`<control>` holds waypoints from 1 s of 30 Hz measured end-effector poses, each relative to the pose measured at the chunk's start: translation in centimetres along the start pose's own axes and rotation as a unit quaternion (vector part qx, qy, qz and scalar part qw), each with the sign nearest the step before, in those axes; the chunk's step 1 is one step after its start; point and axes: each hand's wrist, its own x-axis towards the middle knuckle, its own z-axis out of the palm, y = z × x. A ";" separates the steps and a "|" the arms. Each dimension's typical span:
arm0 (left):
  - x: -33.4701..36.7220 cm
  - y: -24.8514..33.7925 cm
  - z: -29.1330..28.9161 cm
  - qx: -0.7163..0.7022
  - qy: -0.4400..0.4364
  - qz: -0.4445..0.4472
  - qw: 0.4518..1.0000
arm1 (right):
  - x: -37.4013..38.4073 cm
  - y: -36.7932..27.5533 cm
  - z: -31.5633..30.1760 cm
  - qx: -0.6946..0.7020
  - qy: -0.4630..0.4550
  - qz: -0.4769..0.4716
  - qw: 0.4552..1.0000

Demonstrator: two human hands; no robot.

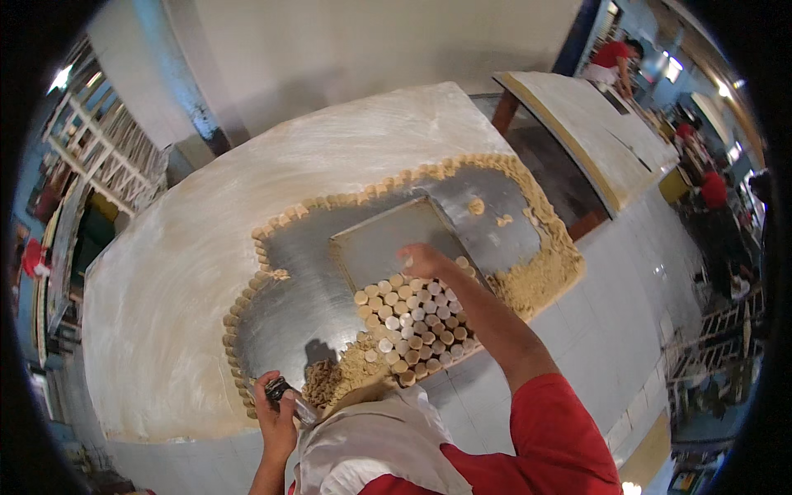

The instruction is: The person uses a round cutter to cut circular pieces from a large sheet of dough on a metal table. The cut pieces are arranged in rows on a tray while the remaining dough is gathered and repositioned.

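Note:
My left hand is closed around a dark-topped tool with a shiny, pale cylindrical end, near the front edge of the table. Over the flat metal tray reaches my right hand, its fingers drawn together; something pale shows at the fingertips, too small to make out. Many short round dough pieces, some tan and some whitish, stand packed together on the tray's near part. Beside them lies loose crumbly yellowish dough, with a browner crumbly mound close to my left hand.
A wavy border of tan dough pieces runs around the table's bare metal middle. More crumbly dough heaps at the right edge. A second table stands at far right, a person in red beside it. A slatted rack is at left.

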 end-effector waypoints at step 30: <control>12.3 -3.0 -15.5 0.530 -0.063 0.020 0.846 | -6.8 -9.8 1.7 0.285 0.098 -0.014 0.953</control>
